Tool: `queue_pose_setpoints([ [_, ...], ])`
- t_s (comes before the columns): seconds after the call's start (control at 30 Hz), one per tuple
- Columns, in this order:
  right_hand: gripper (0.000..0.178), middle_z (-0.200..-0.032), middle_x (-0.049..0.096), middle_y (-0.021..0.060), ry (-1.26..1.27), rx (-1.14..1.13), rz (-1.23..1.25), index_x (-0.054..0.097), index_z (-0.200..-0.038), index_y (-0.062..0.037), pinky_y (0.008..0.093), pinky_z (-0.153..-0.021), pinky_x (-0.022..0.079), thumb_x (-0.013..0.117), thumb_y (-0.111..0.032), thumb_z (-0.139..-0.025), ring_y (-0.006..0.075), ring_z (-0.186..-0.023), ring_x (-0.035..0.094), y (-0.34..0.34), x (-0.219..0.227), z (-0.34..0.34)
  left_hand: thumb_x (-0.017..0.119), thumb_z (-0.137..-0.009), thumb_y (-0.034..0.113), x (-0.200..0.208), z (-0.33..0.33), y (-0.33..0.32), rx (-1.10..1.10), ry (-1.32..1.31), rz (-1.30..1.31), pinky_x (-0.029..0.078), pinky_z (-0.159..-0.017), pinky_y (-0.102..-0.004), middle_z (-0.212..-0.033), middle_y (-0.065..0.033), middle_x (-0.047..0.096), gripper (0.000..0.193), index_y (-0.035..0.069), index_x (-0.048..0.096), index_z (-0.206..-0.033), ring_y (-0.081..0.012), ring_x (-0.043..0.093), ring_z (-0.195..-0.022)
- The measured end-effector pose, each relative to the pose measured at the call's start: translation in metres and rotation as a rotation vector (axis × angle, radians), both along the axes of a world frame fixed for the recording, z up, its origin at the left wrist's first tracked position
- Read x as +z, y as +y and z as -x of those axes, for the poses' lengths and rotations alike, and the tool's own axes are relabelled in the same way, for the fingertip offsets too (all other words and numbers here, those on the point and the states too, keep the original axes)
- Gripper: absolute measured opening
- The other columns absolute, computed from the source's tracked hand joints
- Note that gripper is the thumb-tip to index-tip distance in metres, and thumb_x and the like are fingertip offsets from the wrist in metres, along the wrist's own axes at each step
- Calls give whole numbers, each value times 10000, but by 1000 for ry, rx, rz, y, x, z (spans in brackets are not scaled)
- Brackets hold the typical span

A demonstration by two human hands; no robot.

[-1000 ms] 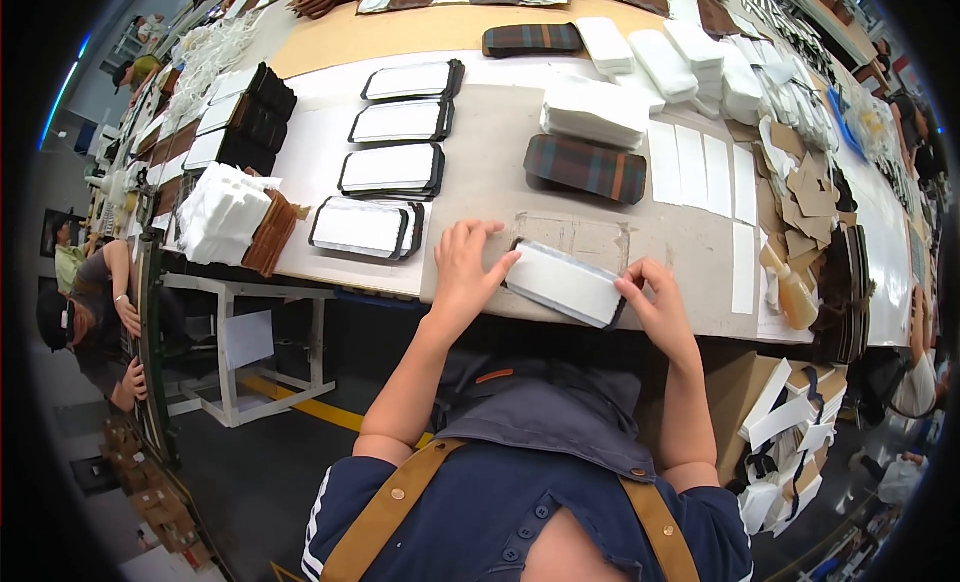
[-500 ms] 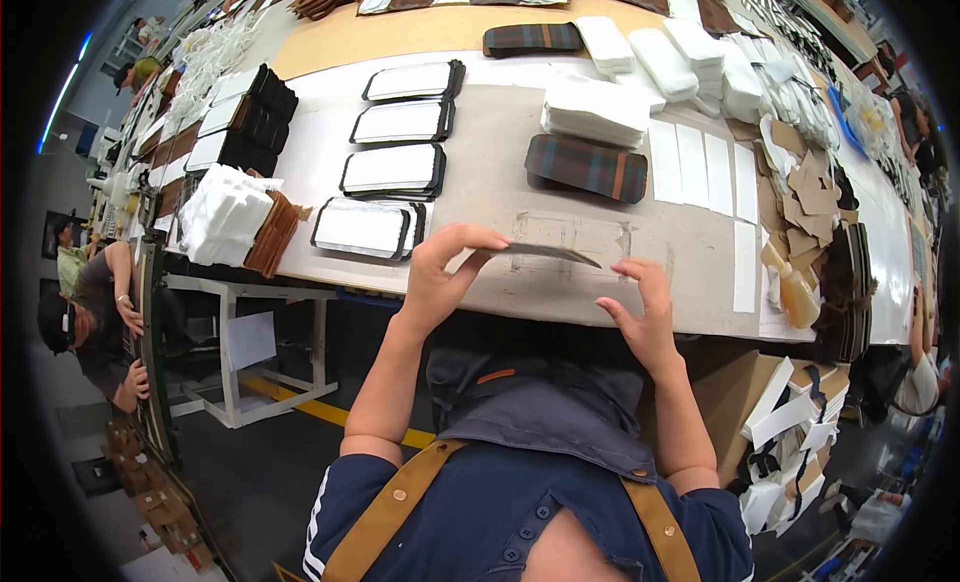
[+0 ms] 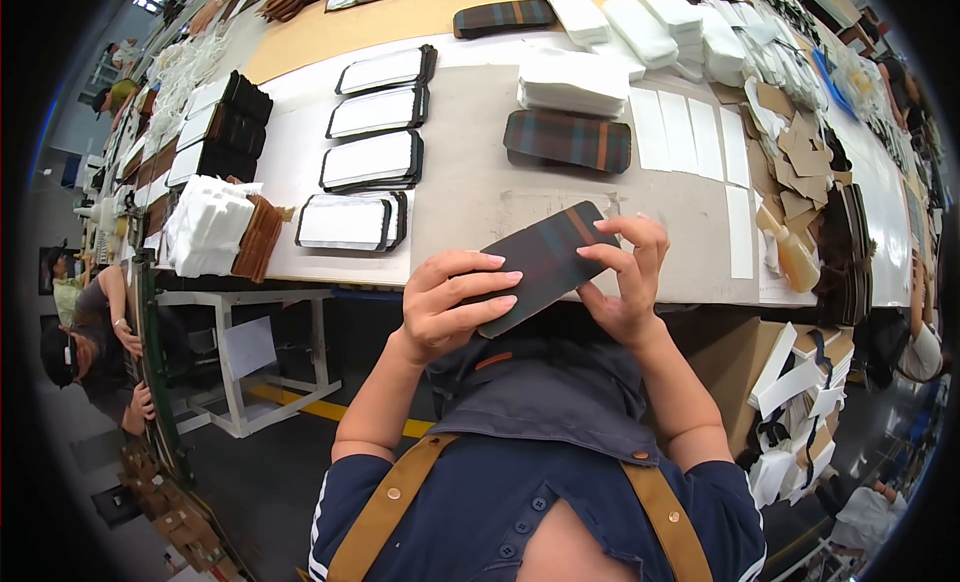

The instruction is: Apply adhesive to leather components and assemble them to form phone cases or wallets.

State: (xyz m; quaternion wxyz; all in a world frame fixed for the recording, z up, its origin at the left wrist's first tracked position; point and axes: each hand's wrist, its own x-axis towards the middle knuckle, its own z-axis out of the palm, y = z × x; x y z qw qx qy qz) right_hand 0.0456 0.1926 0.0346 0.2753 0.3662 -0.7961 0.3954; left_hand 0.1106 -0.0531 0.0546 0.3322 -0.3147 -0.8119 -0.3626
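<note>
A dark plaid panel [image 3: 548, 264] with rounded corners and an orange stripe is tilted above the table's near edge, its patterned face in sight. My left hand [image 3: 448, 300] holds its left part, fingers spread over the face and thumb hidden. At the upper right end, my right hand [image 3: 630, 282] pinches the edge, its fingertips beside the stripe. Beyond them, a stack of similar plaid panels [image 3: 567, 142] lies on the table. Behind that stands a stack of white pads [image 3: 570, 85].
Black-edged white panels [image 3: 357, 222] form a column of stacks at left. White strips [image 3: 708, 142] lie to the right, near a yellowish bottle [image 3: 785, 250] and cardboard scraps [image 3: 803, 157]. Brown pieces [image 3: 262, 240] and white pads sit at the left edge. Co-workers are at the left.
The panel, seen edge-on before, has turned to show its plaid face and come nearer to me. My right hand, apart from it earlier, now grips its right end.
</note>
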Motion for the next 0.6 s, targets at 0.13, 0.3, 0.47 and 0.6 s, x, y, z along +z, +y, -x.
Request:
queue_pose_setpoints([
  [0.13,438,-1194,599,68,48,-8,-42,674,-995,-154,508,-1031,362,806,-61,-588,278,-1112,533,2,2,-1,665,-842,88,-1,-2,0,26,-9,19,555,-796,-352,-1075,-28,757,160,141,757,-963,-241,687,-1036],
  [0.3,313,-1173,611,67,2,16,-58,671,-903,-143,488,-1018,356,817,-69,-636,288,-1117,522,5,2,-2,689,-757,-32,-6,0,-4,109,-51,-31,542,-804,-359,-1016,-68,753,237,95,720,-955,-258,698,-952],
  [0.47,293,-1183,605,78,-93,-85,-16,657,-917,-109,459,-994,358,875,-174,-733,317,-1133,507,13,-10,5,701,-843,-107,-12,17,-38,537,-235,-405,521,-772,-295,-928,-77,701,210,32,690,-1000,-179,650,-852],
  [0.6,286,-1205,602,87,-220,-135,-15,670,-977,-118,476,-1067,328,859,-161,-767,312,-1162,492,25,-24,8,672,-990,98,-11,68,-128,528,-374,-792,492,-887,-245,-1088,-61,667,257,6,594,-1218,-117,620,-975],
])
